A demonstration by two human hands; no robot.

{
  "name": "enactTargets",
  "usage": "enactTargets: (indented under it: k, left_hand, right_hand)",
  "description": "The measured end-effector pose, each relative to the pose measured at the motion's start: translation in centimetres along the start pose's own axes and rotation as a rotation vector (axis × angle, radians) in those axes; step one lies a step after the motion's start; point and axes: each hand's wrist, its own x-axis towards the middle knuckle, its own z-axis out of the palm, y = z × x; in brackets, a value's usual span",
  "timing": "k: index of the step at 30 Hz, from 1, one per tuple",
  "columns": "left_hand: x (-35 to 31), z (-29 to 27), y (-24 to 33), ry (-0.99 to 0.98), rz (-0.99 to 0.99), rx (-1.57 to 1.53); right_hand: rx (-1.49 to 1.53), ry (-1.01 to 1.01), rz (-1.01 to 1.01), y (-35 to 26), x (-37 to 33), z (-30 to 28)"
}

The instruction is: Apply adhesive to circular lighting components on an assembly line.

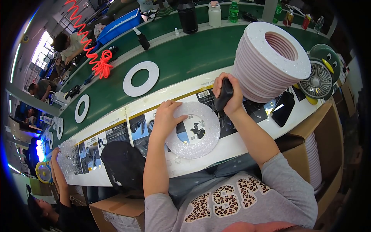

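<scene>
A flat white ring [201,149] with a speckled, glittery surface lies on the white worktop in front of me. My left hand [167,118] holds it at its upper left, thumb over the inner rim and fingers by the outer edge. In my right hand [233,96] is a black handheld tool with a rounded grip [224,94], raised just above and right of the ring; its working end cannot be made out. Right of that hand stands a tall stack of white rings [247,62]. Printed packaging sheets [139,127] lie under the ring.
Beyond the worktop runs a green conveyor belt [174,58] bearing several spaced rings, one nearby [129,87]. A red coiled hose [102,65] hangs at left. A small fan [317,81] and a phone [283,109] sit right. Cardboard boxes [328,143] flank me; a co-worker's arm [60,174] reaches in at left.
</scene>
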Motion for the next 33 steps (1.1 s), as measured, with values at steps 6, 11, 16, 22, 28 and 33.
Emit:
enactTargets:
  k: [6, 11, 16, 22, 28, 33]
  left_hand:
    - [0.0, -0.1, 0.0, -0.027, -0.007, -0.004]
    - [-0.1, 0.2, 0.5, -0.040, 0.036, -0.044]
    - [0.0, 0.4, 0.8, 0.009, 0.091, -0.047]
    - [0.0, 0.5, 0.6, -0.045, 0.052, -0.042]
    - [0.0, 0.5, 0.6, -0.054, 0.051, -0.035]
    - [0.0, 0.5, 0.6, -0.052, 0.046, -0.039]
  right_hand:
    - [0.098, 0.022, -0.004, -1.3, -0.6, 1.0]
    - [0.090, -0.064, 0.061, -1.4, -1.3, 1.9]
    - [0.073, -0.091, 0.099, -0.6, -1.4, 1.9]
    - [0.061, -0.125, 0.117, -0.4, -1.4, 1.8]
    - [0.060, -0.129, 0.135, 0.0, -1.4, 1.6]
    - [0.057, -0.137, 0.141, 0.1, -1.4, 1.6]
